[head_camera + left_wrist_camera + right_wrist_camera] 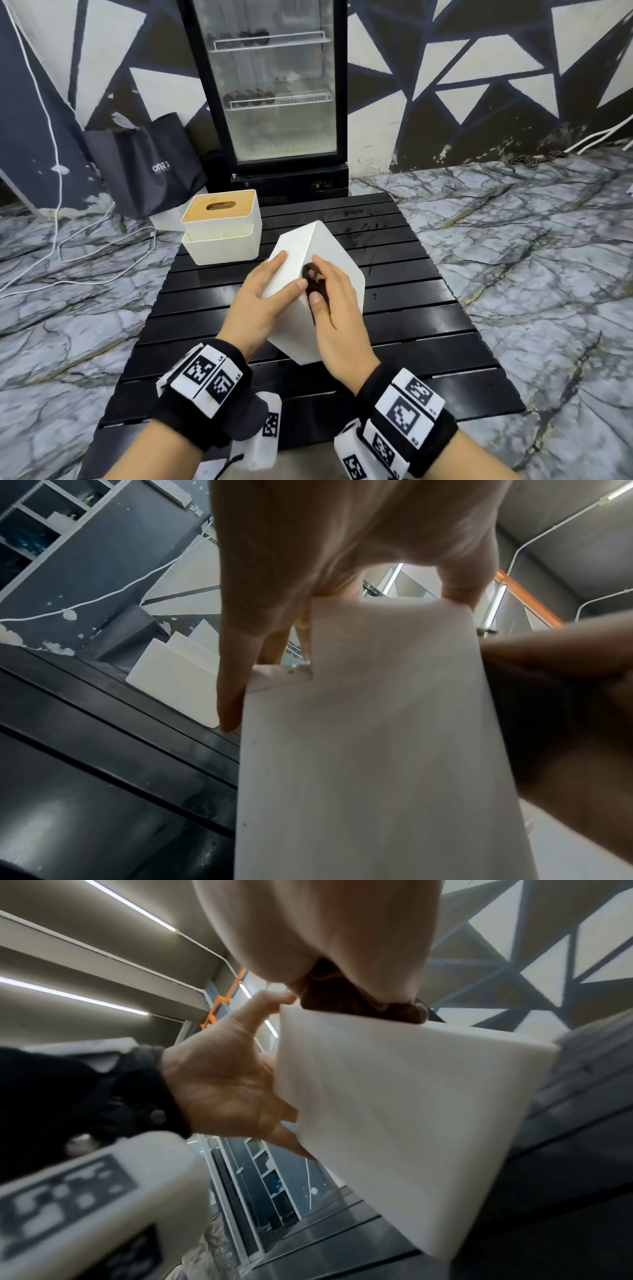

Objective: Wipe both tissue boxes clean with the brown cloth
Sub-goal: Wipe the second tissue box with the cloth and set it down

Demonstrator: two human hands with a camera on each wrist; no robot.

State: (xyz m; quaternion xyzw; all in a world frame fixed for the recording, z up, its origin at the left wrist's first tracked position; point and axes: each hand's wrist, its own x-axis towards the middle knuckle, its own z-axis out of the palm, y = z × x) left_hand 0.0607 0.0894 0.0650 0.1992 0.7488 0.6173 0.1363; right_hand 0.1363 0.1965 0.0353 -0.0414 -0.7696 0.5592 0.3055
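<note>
A plain white tissue box (322,260) is tilted up off the black slatted table (428,308), one edge pointing at me. My left hand (270,291) grips its left face, thumb over the near edge; the box (369,750) fills the left wrist view. My right hand (329,301) presses the bunched brown cloth (313,282) against the box's right face. The cloth (346,999) shows under my palm in the right wrist view, on the box (394,1096). A second white tissue box (222,228) with a wooden slotted lid stands at the table's far left.
A glass-door fridge (270,92) stands behind the table, with a dark paper bag (147,164) to its left. White cables (68,246) trail over the marbled floor on the left.
</note>
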